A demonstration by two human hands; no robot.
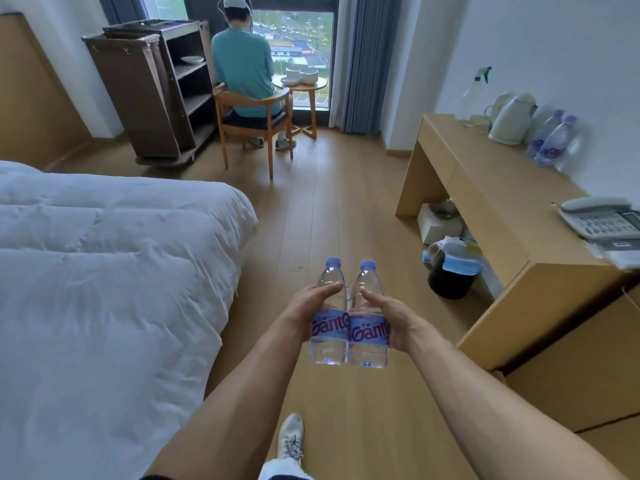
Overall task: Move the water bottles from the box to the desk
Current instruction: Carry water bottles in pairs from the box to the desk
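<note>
The left bottle (328,318) is showing "Gante" in purple script on its blue label band, the last letter cut off at the edge. The right bottle (368,322) is showing the same "Gante". Labels on the far bottles (553,142) are staying too blurred to read.

Two clear, purple-capped, upright water bottles (348,313) sit side by side at lower centre, touching, while two more bottles (553,140) stand on the desk (502,202) at upper right.

Each hand, left (304,306) and right (391,318), grips an upright bottle (329,323), (367,327) above the floor (332,209); two more bottles (554,140) stand at the desk's (485,188) back edge.
</note>
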